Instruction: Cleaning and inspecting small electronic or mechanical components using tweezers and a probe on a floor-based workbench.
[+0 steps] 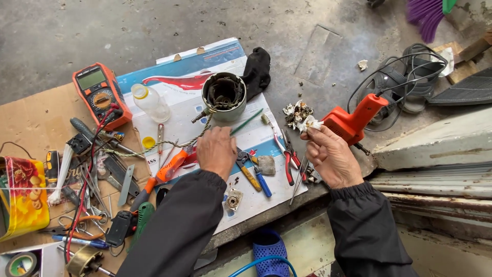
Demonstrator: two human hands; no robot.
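While the floor [61, 31] here is just bare grey concrete, the work sits on flattened cardboard [31, 118] with a glossy printed sheet [179, 110] laid on top, and there's a weathered metal step [435, 143] off to the right. Far right you get sandals [410, 82] tangled in black cable and a purple broom [425, 13] poking in at the top. The left hand [216, 151] lies palm down on the sheet, fingers curled around the near end of a thin green rod [248, 122], just near of the motor stator [224, 96], a grey metal can, open end up, with dark windings inside and a braided lead trailing off to the left. The right hand [330, 154] is pinched shut on a scrap of white paper [311, 123], right against the orange soldering gun [353, 120]; a little pile of scraps [296, 113] sits just left of that. Between the hands are red pliers [288, 159] and a yellow-and-blue tool [253, 174]. Left side is clutter: orange multimeter [100, 92], small plastic bottle [151, 102], screwdrivers, scissors, a colourful tin [20, 197].
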